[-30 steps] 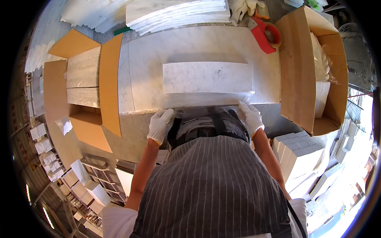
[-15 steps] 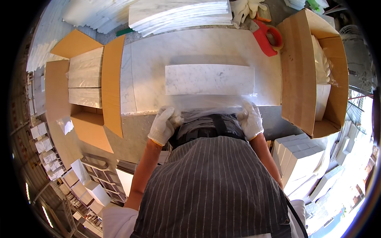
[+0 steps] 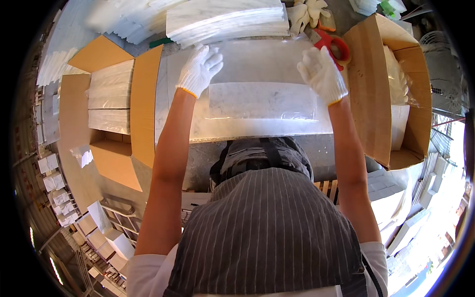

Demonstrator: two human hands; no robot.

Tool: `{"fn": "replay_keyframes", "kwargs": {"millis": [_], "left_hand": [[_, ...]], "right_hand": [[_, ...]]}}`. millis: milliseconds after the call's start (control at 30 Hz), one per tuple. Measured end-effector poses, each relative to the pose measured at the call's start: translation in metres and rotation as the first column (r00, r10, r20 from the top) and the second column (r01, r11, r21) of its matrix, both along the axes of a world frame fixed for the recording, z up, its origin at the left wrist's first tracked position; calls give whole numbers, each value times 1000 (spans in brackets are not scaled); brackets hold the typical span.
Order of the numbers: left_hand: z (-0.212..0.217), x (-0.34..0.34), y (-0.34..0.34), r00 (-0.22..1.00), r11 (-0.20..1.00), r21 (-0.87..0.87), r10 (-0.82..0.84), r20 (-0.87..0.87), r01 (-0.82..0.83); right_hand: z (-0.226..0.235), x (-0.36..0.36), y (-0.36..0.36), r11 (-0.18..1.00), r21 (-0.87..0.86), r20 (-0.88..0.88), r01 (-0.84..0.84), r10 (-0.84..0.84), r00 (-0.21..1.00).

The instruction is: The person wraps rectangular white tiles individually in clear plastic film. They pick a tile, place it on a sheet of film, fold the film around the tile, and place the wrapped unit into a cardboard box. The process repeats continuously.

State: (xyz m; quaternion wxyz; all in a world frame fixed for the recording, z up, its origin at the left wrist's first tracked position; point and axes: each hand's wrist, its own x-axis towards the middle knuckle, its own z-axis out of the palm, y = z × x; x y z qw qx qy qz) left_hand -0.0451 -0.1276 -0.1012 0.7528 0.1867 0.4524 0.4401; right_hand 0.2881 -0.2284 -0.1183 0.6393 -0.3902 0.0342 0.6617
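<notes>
Head view, person in a striped apron at the counter [image 3: 198, 163]. Both hands wear white knit gloves and are stretched forward over the work.

Left hand [image 3: 200, 69]: at the far left corner of a clear plastic sheet [image 3: 257, 62] spread on the counter. Fingers curled down onto the sheet's edge; whether they pinch it or only press on it cannot be told.

Right hand [image 3: 321, 74]: at the far right corner of the same sheet, fingers bent over its edge in like manner; actual grip not discernible.

A white marble tile [image 3: 262, 100] lies flat in the middle of the counter, between the two forearms, under or within the plastic sheet; which of the two is unclear.

Surroundings: open cardboard box [image 3: 111, 99] to the left holding wrapped tiles; second cardboard box [image 3: 391, 89] to the right with a plastic liner. Stack of white tiles [image 3: 225, 20] beyond the sheet. Red tape dispenser [image 3: 332, 43] near the right hand.
</notes>
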Motion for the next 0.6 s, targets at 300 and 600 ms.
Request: {"fn": "replay_keyframes", "kwargs": {"millis": [300, 600], "left_hand": [[11, 12, -124, 351, 164, 437, 384, -854, 884], [-58, -26, -79, -8, 786, 113, 148, -989, 608]], "right_hand": [[-12, -88, -99, 733, -140, 888, -666, -204, -411], [-57, -12, -84, 954, -232, 882, 192, 289, -373]]}}
